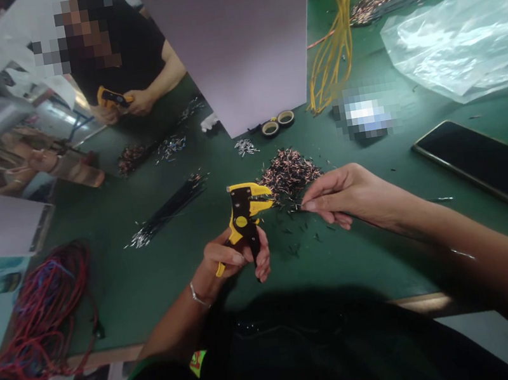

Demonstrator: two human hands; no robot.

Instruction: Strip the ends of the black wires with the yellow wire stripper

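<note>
My left hand (233, 257) is wrapped round the handles of a yellow and black wire stripper (242, 221), its jaws pointing right. Close to the jaws, my right hand (346, 193) pinches a thin black wire (296, 208) between thumb and fingertips. The wire's tip is just right of the jaws and apart from them; its other end seems to run back under my forearm. Behind the jaws lies a heap of short black and copper-coloured wire scraps (290, 168). A few black bits of insulation (295, 249) are scattered in front of it.
A bundle of black wires (165, 210) lies at left, beyond red cables (55, 305). Two tape rolls (278, 123) sit by an upright panel (245, 43). At right are a phone (491, 162), a plastic bag (466, 41) and yellow wires (338, 35). A co-worker (122, 57) holds a similar tool (113, 98).
</note>
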